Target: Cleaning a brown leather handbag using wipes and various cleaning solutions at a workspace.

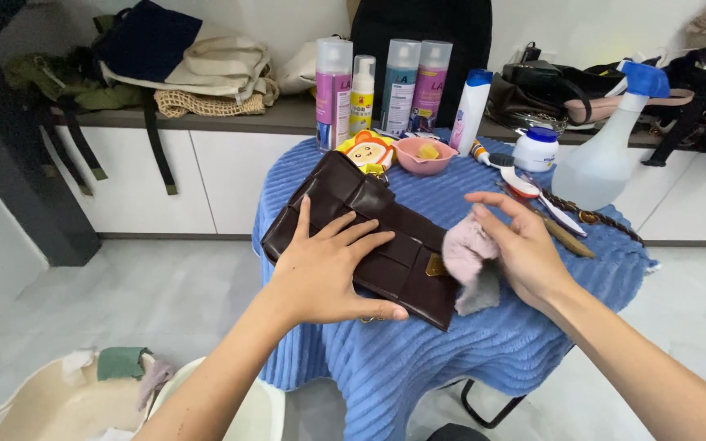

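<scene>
Setting: a small round counter [533, 327] draped in a blue ribbed cloth, with a pale tiled floor below and a white cabinet shelf [230, 122] behind, piled with cloth bags.
Bag position: the dark brown leather bag [353, 237] lies flat near the front of the counter, its long axis running from upper left to lower right.
Bag appearance: woven-panel surface, low sheen, 1 front flap, 1 small gold clasp [436, 265] near the right end.
Left hand: the left hand [328, 269] is spread flat, palm down, pressing on the middle of the bag.
Right hand: the right hand [520, 245] has loosely curled fingers pinching a pink-and-grey cloth [469, 261] against the right end of the bag, beside the clasp.
Handling estimate: the bag looks soft, pliable and fairly light, so it probably slides on the ribbed cloth unless pinned.
Grip advice: hold by flat pressure on the broad panel, or by the edges; avoid the clasp.
Rear items: 4 spray cans [386, 82], 1 white bottle [470, 110], 1 pink bowl [424, 155], 1 white jar [535, 149], 1 clear trigger sprayer [606, 155].
Floor items: 1 cream basin [34, 408] holding rags.
</scene>
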